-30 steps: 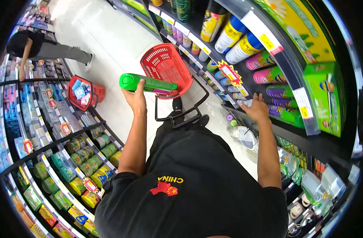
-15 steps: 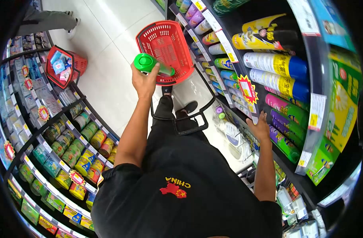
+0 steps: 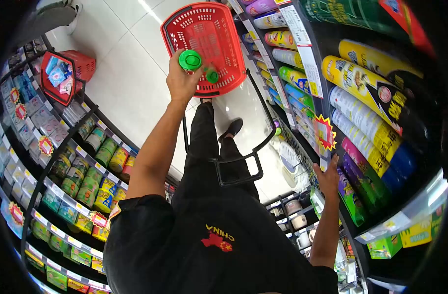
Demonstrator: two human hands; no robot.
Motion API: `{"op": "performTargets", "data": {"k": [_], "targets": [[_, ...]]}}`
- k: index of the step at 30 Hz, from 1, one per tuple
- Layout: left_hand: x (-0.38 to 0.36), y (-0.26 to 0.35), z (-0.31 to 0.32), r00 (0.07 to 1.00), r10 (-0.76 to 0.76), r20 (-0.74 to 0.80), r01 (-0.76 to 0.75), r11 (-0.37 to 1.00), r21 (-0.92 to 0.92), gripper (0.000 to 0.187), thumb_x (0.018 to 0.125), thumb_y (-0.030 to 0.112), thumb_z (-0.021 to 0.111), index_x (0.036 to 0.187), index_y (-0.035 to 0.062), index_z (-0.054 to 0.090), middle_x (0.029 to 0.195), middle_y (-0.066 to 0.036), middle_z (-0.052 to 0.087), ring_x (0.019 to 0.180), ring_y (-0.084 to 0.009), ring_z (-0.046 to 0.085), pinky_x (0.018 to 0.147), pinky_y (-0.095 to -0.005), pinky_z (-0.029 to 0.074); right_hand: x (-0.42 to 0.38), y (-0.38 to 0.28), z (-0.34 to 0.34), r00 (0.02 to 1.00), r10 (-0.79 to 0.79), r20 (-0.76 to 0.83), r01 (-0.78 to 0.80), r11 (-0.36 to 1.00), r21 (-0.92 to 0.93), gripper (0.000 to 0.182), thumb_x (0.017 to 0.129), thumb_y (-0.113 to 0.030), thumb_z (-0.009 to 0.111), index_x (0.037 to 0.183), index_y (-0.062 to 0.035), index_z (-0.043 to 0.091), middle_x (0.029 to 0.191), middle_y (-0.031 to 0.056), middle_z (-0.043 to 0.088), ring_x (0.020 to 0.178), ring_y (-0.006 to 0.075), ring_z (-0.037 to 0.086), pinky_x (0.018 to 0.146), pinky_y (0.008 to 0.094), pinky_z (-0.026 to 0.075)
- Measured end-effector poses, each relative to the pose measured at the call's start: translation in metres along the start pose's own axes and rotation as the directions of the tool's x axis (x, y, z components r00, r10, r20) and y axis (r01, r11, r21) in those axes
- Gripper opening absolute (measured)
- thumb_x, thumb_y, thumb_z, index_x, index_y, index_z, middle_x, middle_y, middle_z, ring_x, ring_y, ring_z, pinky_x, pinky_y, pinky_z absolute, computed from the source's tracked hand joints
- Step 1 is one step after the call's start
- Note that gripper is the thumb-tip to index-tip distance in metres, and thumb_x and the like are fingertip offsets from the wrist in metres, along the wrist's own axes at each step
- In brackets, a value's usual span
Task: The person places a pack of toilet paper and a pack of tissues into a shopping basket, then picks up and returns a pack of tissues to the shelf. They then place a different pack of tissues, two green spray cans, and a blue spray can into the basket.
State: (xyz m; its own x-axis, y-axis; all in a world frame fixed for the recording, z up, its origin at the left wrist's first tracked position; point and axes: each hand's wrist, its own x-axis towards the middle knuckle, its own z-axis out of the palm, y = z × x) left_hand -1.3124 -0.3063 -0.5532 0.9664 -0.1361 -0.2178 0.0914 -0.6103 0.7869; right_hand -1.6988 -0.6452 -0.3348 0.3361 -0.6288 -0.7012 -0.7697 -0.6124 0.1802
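Observation:
My left hand (image 3: 181, 81) is closed around a clear cylindrical container with a green lid (image 3: 190, 60). A second green part (image 3: 212, 76) shows at the container's far end; the middle is see-through and partly behind my fingers. It is held over the near part of a red shopping basket (image 3: 202, 29), whose black handle (image 3: 236, 181) lies toward my legs. My right hand (image 3: 327, 177) is at the front edge of the shelf on the right, thumb and fingers apart, with nothing held. Just beside it lie purple and green spray cans (image 3: 350, 196).
Yellow-and-black cans (image 3: 363, 88) and white-and-blue cans (image 3: 366, 132) fill the right shelf. To the left, curved-looking shelves carry tins (image 3: 106, 152) and boxes. Another red basket (image 3: 84, 66) with packets stands there on the tiles. A person's leg (image 3: 52, 14) shows at top left.
The view has shifted, and the shelf cans appear closer. My left hand has turned the container so its lid faces me more. My right hand's fingers have spread at the shelf edge.

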Motion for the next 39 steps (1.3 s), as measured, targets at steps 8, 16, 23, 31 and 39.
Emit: {"op": "performTargets", "data": {"k": [8,16,23,31,39], "targets": [[0.018,-0.057,0.046,0.987,0.019,0.162,-0.034,0.995,0.089,0.060,0.072,0.022,0.081,0.124,0.0093,0.053,0.115,-0.011,0.062,0.105,-0.0309,0.063,0.087,-0.0395,0.051,0.004,-0.021,-0.008,0.991,0.109,0.072,-0.113,0.992,0.058,0.102,0.088,-0.044,0.068,0.147,0.0162,0.010,0.149,0.0409,0.025,0.141,0.0470,0.030,0.117,0.0416,0.025],[0.021,-0.124,0.093,0.971,-0.046,0.236,0.012,0.990,0.141,0.060,0.073,0.019,0.079,0.125,0.0101,0.051,0.118,-0.012,0.060,0.109,-0.0331,0.061,0.089,-0.0405,0.051,0.010,-0.019,-0.001,0.984,0.166,0.058,-0.165,0.986,-0.020,0.096,0.088,-0.042,0.067,0.146,0.0167,0.018,0.144,0.0394,0.035,0.136,0.0466,0.038,0.113,0.0426,0.030],[0.033,-0.166,0.112,0.932,-0.136,0.335,0.046,0.964,0.262,0.066,0.072,0.022,0.081,0.129,0.0106,0.049,0.121,-0.013,0.062,0.109,-0.0334,0.061,0.089,-0.0427,0.050,0.014,-0.006,0.005,0.993,0.118,0.018,-0.119,0.992,0.034,0.073,0.092,-0.043,0.062,0.133,0.0136,0.041,0.124,0.0326,0.056,0.116,0.0431,0.055,0.101,0.0444,0.040],[0.038,-0.202,0.137,0.908,-0.033,0.418,-0.127,0.929,0.349,0.067,0.075,0.025,0.079,0.133,0.0136,0.046,0.120,-0.010,0.062,0.102,-0.0324,0.064,0.086,-0.0455,0.049,0.020,-0.028,-0.006,0.981,0.186,0.064,-0.192,0.975,0.110,0.062,0.093,-0.039,0.062,0.129,0.0103,0.048,0.123,0.0289,0.057,0.113,0.0378,0.056,0.099,0.0427,0.040],[0.040,-0.216,0.155,0.836,-0.029,0.547,-0.297,0.816,0.496,0.063,0.074,0.021,0.077,0.129,0.0175,0.047,0.118,-0.007,0.060,0.096,-0.0309,0.066,0.081,-0.0446,0.053,0.019,-0.010,-0.003,0.957,0.267,0.117,-0.277,0.957,0.089,0.052,0.096,-0.035,0.061,0.124,0.0083,0.053,0.118,0.0218,0.061,0.107,0.0284,0.056,0.095,0.0386,0.041]]}}
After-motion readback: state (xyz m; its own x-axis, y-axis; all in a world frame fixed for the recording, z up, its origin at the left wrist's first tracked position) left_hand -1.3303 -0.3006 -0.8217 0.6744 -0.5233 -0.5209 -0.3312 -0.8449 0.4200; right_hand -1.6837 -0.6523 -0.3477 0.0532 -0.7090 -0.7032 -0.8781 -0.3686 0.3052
